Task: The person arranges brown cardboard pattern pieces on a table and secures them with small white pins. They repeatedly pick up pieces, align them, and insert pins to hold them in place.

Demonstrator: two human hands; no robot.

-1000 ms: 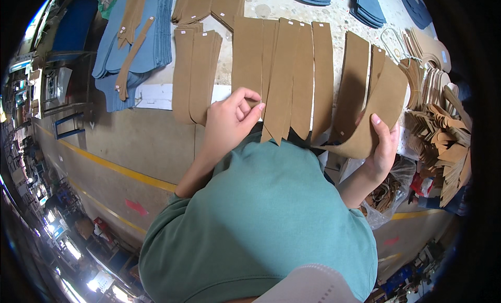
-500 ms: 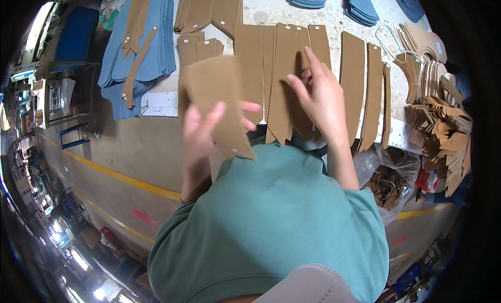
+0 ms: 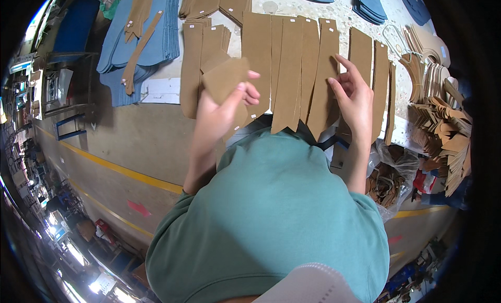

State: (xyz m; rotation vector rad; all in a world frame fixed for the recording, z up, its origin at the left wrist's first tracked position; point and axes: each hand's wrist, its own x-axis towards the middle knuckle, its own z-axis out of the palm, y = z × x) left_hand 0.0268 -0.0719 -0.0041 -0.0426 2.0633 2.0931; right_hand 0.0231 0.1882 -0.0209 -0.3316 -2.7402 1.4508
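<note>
My left hand [image 3: 225, 106] is closed around flat brown cut panels [image 3: 228, 77], held tilted over the table's near edge; how many it holds cannot be told. My right hand [image 3: 356, 97] hovers at the right edge of a long brown strip [image 3: 322, 76], thumb and index finger apart with nothing visible between them. Whether its fingertips touch the strip is unclear. Between the hands, several brown panels [image 3: 287, 68] lie side by side in a row, with small white labels at their far ends and pointed near ends over the table edge. More brown strips [image 3: 360, 52] lie beyond my right hand.
Blue panel stacks [image 3: 138, 58] with brown strips on top lie at the left. Smaller blue stacks [image 3: 368, 5] sit at the back of the speckled white table [image 3: 274, 1]. Bundled tan pieces [image 3: 443, 128] crowd the right end, above a clear plastic bag [image 3: 389, 183].
My left hand has lifted its panels slightly and turned them. My right hand has shifted right, from the middle panels to the strip further right. The camera view has moved a little.
</note>
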